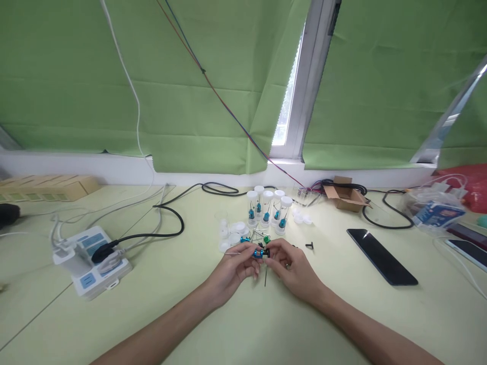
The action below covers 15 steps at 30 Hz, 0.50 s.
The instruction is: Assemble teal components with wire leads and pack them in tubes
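My left hand (236, 267) pinches a small blue metal part (258, 253) between thumb and fingers, with a thin metal rod reaching out to its left. At the right end of this part sits a black knob-like piece (267, 252), gripped by the fingertips of my right hand (292, 263). A thin dark rod (265, 277) shows below, between the hands; what it joins is hidden. Just beyond my fingers lie another blue part (244, 239), a green piece (267, 239) and thin metal rods. To the right rests a small black T-shaped piece (310, 245).
Several white-capped clear tubes (267, 208) with blue parts inside stand beyond my hands, beside loose white caps (239, 228). A power strip (102, 253) with plugs and cables is at left. A black phone (381, 256), cardboard box (345, 196) and plastic bag (437, 213) are at right.
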Each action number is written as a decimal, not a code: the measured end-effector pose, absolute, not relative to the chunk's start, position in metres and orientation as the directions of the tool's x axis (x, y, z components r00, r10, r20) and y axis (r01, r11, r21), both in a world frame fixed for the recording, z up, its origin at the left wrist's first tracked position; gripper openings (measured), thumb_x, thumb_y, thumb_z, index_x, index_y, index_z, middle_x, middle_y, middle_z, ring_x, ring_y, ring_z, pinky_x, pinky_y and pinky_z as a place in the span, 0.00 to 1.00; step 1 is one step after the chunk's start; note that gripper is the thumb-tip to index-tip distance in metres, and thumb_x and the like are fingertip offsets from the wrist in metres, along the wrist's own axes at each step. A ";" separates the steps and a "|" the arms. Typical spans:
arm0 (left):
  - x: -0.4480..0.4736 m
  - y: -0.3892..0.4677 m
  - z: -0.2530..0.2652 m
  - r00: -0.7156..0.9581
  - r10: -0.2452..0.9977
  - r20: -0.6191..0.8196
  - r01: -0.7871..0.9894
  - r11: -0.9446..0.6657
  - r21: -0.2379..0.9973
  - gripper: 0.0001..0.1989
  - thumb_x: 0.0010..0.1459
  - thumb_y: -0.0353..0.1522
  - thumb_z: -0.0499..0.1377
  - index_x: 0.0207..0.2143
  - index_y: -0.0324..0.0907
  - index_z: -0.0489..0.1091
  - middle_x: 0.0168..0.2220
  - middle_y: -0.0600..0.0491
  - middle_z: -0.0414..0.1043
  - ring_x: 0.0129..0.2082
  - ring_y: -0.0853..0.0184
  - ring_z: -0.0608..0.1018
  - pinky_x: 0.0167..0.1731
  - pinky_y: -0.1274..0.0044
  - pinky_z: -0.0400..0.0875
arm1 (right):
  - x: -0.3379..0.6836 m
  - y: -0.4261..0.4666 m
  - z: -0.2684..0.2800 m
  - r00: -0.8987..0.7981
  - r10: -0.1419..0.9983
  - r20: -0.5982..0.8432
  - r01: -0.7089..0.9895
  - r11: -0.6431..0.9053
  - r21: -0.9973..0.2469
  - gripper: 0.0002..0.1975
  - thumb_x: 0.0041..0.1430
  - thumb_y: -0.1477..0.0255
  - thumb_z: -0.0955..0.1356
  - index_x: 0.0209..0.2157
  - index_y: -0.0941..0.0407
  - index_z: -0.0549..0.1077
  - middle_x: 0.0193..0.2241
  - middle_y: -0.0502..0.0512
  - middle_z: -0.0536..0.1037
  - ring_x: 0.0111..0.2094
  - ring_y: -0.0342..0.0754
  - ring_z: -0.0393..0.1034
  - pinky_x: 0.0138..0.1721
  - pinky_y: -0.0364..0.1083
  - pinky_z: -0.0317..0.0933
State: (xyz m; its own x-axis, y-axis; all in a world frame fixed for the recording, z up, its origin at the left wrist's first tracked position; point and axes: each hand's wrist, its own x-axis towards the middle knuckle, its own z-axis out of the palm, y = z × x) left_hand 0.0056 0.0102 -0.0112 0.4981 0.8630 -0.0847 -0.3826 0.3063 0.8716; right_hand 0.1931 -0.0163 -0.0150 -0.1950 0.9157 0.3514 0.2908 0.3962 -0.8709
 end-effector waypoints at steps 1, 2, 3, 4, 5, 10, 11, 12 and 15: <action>0.006 0.010 -0.011 0.496 0.864 -0.088 -0.382 0.308 0.871 0.09 0.58 0.35 0.63 0.36 0.36 0.73 0.30 0.49 0.73 0.26 0.70 0.74 0.27 0.78 0.69 | 0.193 -0.016 -0.016 -0.199 0.914 0.355 0.291 0.401 -0.869 0.10 0.61 0.67 0.68 0.43 0.56 0.70 0.26 0.49 0.72 0.24 0.43 0.63 0.25 0.41 0.58; 0.006 0.010 -0.010 0.494 0.865 -0.092 -0.380 0.310 0.872 0.09 0.57 0.35 0.64 0.36 0.36 0.73 0.29 0.49 0.73 0.26 0.70 0.74 0.26 0.78 0.69 | 0.193 -0.016 -0.016 -0.201 0.913 0.354 0.290 0.401 -0.869 0.10 0.61 0.68 0.67 0.43 0.56 0.70 0.26 0.49 0.71 0.24 0.43 0.63 0.25 0.42 0.58; 0.006 0.010 -0.010 0.493 0.865 -0.096 -0.376 0.312 0.872 0.09 0.57 0.34 0.64 0.36 0.36 0.73 0.29 0.50 0.73 0.26 0.71 0.74 0.26 0.79 0.69 | 0.193 -0.016 -0.017 -0.203 0.915 0.349 0.287 0.396 -0.872 0.09 0.61 0.68 0.67 0.42 0.56 0.70 0.25 0.48 0.71 0.23 0.43 0.63 0.25 0.42 0.58; 0.007 0.010 -0.010 0.495 0.863 -0.098 -0.374 0.314 0.873 0.09 0.57 0.34 0.64 0.36 0.36 0.73 0.29 0.50 0.73 0.26 0.71 0.74 0.26 0.79 0.69 | 0.193 -0.016 -0.017 -0.204 0.917 0.343 0.284 0.391 -0.875 0.09 0.62 0.68 0.67 0.41 0.56 0.70 0.24 0.48 0.71 0.23 0.43 0.63 0.25 0.42 0.58; 0.007 0.010 -0.010 0.497 0.862 -0.098 -0.372 0.314 0.873 0.09 0.57 0.34 0.64 0.35 0.36 0.73 0.28 0.50 0.73 0.25 0.71 0.74 0.26 0.79 0.69 | 0.193 -0.016 -0.018 -0.206 0.918 0.338 0.283 0.387 -0.878 0.08 0.62 0.67 0.67 0.40 0.56 0.71 0.24 0.48 0.71 0.22 0.42 0.63 0.25 0.42 0.58; 0.007 0.010 -0.010 0.516 0.851 -0.095 -0.352 0.312 0.882 0.09 0.56 0.34 0.64 0.35 0.36 0.73 0.29 0.50 0.74 0.25 0.71 0.74 0.27 0.79 0.69 | 0.193 -0.014 -0.017 -0.206 0.919 0.337 0.337 0.390 -0.857 0.14 0.65 0.67 0.63 0.27 0.56 0.70 0.18 0.47 0.68 0.20 0.41 0.59 0.24 0.42 0.55; 0.006 0.010 -0.011 0.516 0.851 -0.097 -0.347 0.312 0.884 0.09 0.56 0.34 0.64 0.35 0.36 0.73 0.29 0.49 0.74 0.26 0.71 0.74 0.27 0.79 0.69 | 0.192 -0.014 -0.017 -0.206 0.917 0.341 0.356 0.395 -0.847 0.18 0.66 0.66 0.62 0.22 0.56 0.68 0.17 0.47 0.67 0.19 0.41 0.59 0.25 0.42 0.55; 0.006 0.010 -0.011 0.516 0.851 -0.099 -0.345 0.312 0.885 0.09 0.57 0.34 0.64 0.35 0.36 0.73 0.29 0.49 0.74 0.26 0.71 0.74 0.27 0.79 0.69 | 0.192 -0.014 -0.016 -0.205 0.916 0.345 0.374 0.399 -0.837 0.21 0.67 0.66 0.61 0.19 0.56 0.65 0.16 0.47 0.67 0.19 0.41 0.58 0.25 0.42 0.55; 0.006 0.010 -0.011 0.513 0.853 -0.096 -0.354 0.312 0.882 0.08 0.57 0.33 0.64 0.36 0.36 0.73 0.29 0.49 0.73 0.26 0.71 0.74 0.27 0.78 0.69 | 0.192 -0.014 -0.014 -0.205 0.920 0.333 0.373 0.388 -0.843 0.21 0.68 0.64 0.60 0.21 0.56 0.67 0.16 0.48 0.68 0.20 0.42 0.60 0.26 0.42 0.56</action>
State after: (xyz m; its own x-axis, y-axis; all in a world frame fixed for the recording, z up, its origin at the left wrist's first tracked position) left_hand 0.0055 0.0100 -0.0109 0.5135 0.8527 -0.0957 -0.3535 0.3119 0.8819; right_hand 0.1918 -0.0138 -0.0144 -0.2055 0.9203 0.3328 0.3729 0.3881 -0.8428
